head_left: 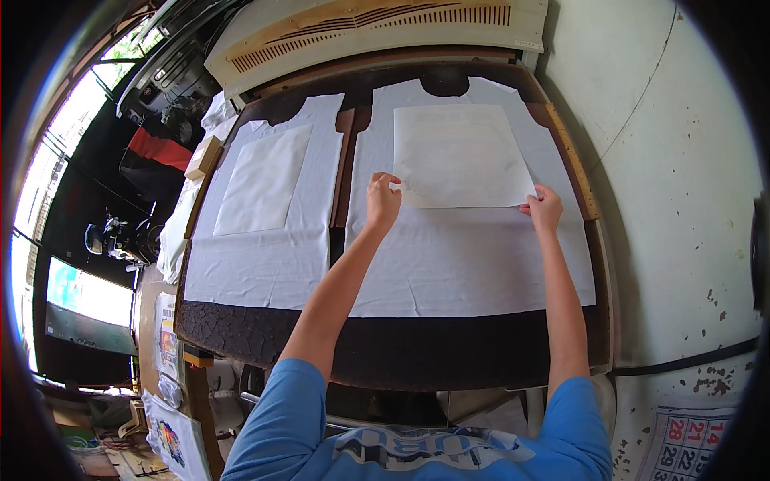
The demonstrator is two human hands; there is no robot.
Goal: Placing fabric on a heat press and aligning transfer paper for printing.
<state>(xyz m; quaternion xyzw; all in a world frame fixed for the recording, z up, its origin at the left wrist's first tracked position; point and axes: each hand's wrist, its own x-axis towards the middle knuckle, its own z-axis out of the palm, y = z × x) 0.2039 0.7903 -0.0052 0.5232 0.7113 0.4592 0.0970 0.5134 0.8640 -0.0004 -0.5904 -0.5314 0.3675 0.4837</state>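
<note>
A white shirt-shaped fabric panel (pixel 473 256) lies flat on the dark press bed (pixel 449 349), with a large white paper sheet (pixel 461 156) over its upper part. My left hand (pixel 383 200) is closed, its thumb and fingers pinching the sheet by its lower left corner. At the lower right corner, my right hand (pixel 545 210) grips the same sheet between thumb and fingers. To the left lies a second white fabric panel (pixel 257 264), bearing a smaller white sheet (pixel 265 180) that neither hand touches.
A cream machine housing with vent slots (pixel 369 36) spans the back of the bed. On the right stands a pale wall (pixel 658 160) with a calendar (pixel 690 441) low down. Printed pieces (pixel 172 433) hang at the lower left, and a motorcycle (pixel 124 240) stands farther off.
</note>
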